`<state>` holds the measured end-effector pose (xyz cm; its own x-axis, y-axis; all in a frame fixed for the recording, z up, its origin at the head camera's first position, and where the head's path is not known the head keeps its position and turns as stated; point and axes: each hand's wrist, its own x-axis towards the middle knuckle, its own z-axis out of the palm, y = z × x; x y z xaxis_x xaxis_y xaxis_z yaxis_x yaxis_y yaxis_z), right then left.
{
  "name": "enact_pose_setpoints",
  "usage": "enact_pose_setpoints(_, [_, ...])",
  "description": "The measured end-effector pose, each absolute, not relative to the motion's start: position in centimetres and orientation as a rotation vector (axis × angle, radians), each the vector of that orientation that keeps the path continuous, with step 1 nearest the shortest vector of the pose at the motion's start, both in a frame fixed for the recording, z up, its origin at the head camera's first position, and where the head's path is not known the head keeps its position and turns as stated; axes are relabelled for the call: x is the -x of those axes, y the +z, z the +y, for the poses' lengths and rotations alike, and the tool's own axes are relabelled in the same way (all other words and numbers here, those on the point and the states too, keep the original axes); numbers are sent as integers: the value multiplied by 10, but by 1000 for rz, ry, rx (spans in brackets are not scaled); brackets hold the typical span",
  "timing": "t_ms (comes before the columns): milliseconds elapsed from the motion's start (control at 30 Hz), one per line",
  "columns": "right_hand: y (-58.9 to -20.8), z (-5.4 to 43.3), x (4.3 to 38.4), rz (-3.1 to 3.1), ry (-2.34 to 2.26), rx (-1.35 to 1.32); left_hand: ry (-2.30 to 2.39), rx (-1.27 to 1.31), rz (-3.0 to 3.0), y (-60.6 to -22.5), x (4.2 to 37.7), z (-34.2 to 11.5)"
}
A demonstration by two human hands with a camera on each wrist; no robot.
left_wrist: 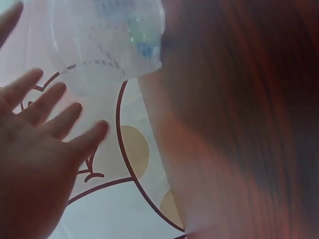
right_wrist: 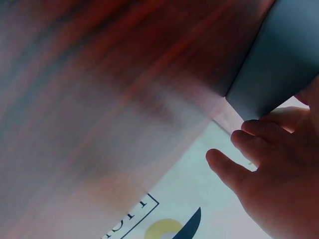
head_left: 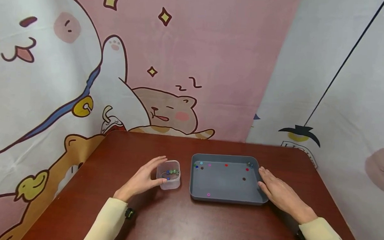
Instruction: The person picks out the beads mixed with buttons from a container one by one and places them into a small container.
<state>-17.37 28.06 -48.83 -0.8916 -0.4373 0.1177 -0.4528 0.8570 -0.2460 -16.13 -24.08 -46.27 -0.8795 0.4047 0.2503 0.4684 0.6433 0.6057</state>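
Note:
A small clear plastic box [head_left: 174, 185] stands on the table with several blue and green beads [head_left: 172, 172] inside. My left hand [head_left: 142, 180] is at its left side, thumb by the front corner and fingers by the back one. In the left wrist view these fingers [left_wrist: 65, 122] are spread and fairly straight, and the box [left_wrist: 107, 45] shows beyond them. To the right lies a shallow grey tray [head_left: 224, 186] with a few small coloured rings and beads scattered in it. Extended fingers of my right hand [head_left: 281, 192] lie along the tray's right edge.
The reddish-brown wooden table [head_left: 163, 218] carries both containers, with a narrow gap between box and tray. Behind the table hangs a cartoon-printed cloth [head_left: 213, 64]. Inside the tray, beads and rings sit mostly along the far side, with a pink ring [head_left: 208, 194] near the front.

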Motion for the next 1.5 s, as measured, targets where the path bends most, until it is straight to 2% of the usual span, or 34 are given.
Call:
enact_pose_setpoints(267, [-484,274,178,-2943,408,-772,-1102,575,-2911,-476,146,-250])
enact_pose_setpoints(667, [-459,270,200,-2820,560,-684,-1066,518,-2939,-471,160,-254])
enact_pose_setpoints(1500, [-478,260,235,-2852,308,-710,-1180,486,-2919,-482,163,-235])
